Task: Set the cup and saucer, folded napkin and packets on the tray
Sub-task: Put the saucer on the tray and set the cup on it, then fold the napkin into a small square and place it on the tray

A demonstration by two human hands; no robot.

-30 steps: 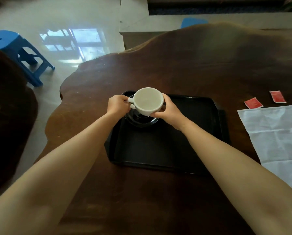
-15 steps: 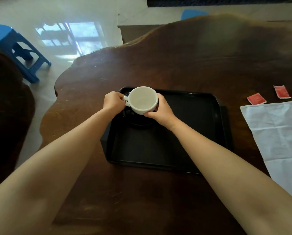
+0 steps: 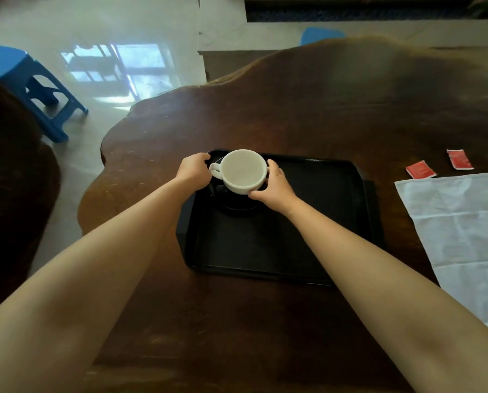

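**Head view.** Shows both hands at the cup [image 3: 242, 170], in the far left corner of the tray [image 3: 308, 251]. Pinches the handle with the curled left hand [image 3: 193, 171]; wraps the right hand [image 3: 275, 185] round the cup's right side. Holds the cup over the dark saucer [image 3: 237, 207] (contact hidden, so seated or just above cannot be told). Points the handle left, toward the left hand. Leaves bare tray floor to the right and on the near side.

Places everything yet to be set to the right of the tray, on the tabletop [image 3: 293, 109], well apart from both hands and nearer the right one. Shows the napkin [image 3: 463, 236] spread flat (not folded), long axis running far to near, cut by the frame's right edge. Puts one packet [image 3: 420, 169] just beyond its far edge, closer to the tray, and the second packet [image 3: 459, 159] further right. Suggests a release, then a rightward reach, probably by the right hand.

Counts one cup, one saucer, one tray, one napkin, two packets (both red).
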